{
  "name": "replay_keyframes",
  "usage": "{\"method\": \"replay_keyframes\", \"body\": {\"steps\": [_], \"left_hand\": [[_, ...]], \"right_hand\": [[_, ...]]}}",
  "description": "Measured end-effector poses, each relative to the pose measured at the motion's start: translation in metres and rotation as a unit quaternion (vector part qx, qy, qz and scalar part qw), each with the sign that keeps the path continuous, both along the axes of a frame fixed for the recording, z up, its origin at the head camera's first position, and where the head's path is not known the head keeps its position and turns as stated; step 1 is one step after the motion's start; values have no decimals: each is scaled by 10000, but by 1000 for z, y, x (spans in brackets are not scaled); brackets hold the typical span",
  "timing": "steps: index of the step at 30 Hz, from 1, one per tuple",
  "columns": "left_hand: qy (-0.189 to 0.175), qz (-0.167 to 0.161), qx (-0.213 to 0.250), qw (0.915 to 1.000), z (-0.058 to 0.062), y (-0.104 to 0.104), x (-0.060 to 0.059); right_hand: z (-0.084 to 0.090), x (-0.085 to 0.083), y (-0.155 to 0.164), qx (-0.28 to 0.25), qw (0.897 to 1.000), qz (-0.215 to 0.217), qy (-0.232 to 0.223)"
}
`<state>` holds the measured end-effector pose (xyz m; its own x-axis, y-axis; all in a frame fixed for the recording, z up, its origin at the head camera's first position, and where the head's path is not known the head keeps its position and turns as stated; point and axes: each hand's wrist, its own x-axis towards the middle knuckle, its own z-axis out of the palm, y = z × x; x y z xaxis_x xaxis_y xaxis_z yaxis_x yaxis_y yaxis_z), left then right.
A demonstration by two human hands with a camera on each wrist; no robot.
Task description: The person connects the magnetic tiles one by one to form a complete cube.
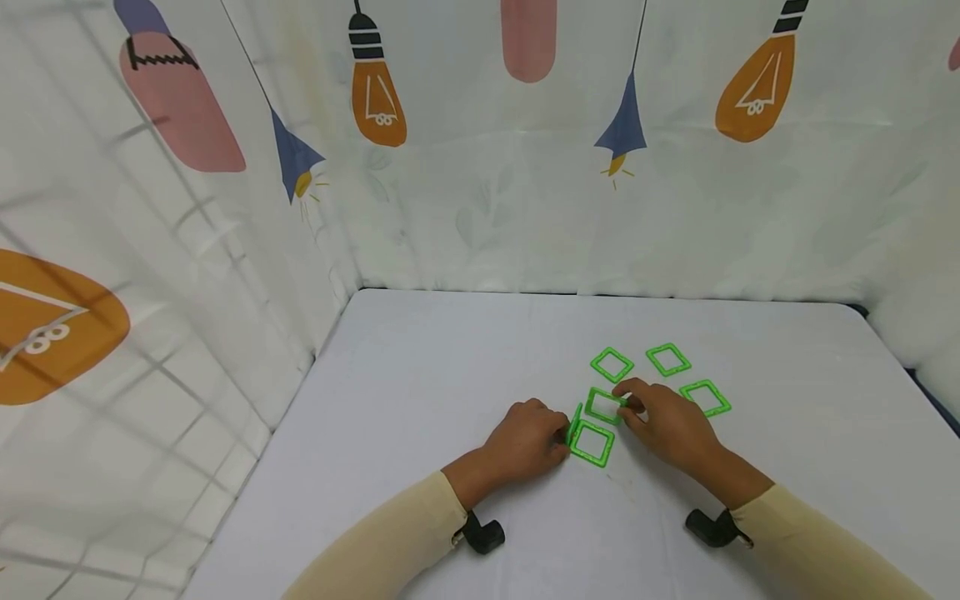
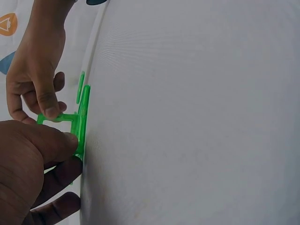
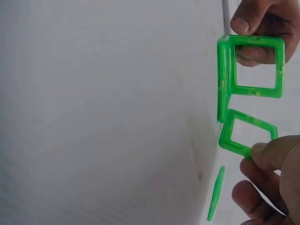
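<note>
Two green square-frame magnetic tiles sit together at my left hand: one flat tile on the table, and one upright tile standing along its left edge. My left thumb and fingers pinch the upright tile. Just beyond them, my right hand pinches another green tile between thumb and fingertips. That tile is tilted up off the table, close to the far edge of the flat one. Whether the two touch is hard to tell.
Three more green tiles lie flat farther back: one behind the held tile, another at back right, and one beside my right hand. A white cloth covers the table. Patterned curtains hang behind and to the left.
</note>
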<state>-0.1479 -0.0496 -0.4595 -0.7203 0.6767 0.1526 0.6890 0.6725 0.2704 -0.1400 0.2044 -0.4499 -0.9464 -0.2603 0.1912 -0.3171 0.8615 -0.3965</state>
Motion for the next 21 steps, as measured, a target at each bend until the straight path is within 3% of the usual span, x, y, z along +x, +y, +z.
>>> {"method": "replay_keyframes", "body": {"steps": [21], "left_hand": [[25,3,-59,10000,0,0,-1]], "right_hand": [[-5,5,-4,18,9998,131,127]]}}
